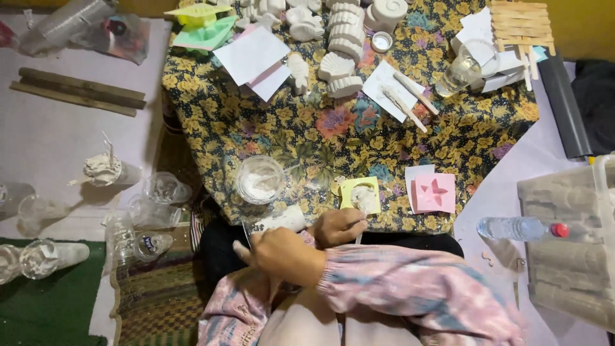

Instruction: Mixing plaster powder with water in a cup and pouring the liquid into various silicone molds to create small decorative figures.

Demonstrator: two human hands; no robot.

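— What is gripped by the hands?
— A plaster-smeared cup [277, 221] is clasped by the left hand [285, 255]; a thin stick [359, 238] is pinched by the right hand [336, 225], at lower centre.
— And the yellow mould [360, 195]?
— It is laid on the worktop [307, 138], just above the right hand

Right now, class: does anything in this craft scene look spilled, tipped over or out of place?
Yes. On the floor left of the table, several clear plastic cups lie tipped on their sides, some crusted with white plaster. A water bottle also lies on its side at the right. Neither shows liquid spilling.
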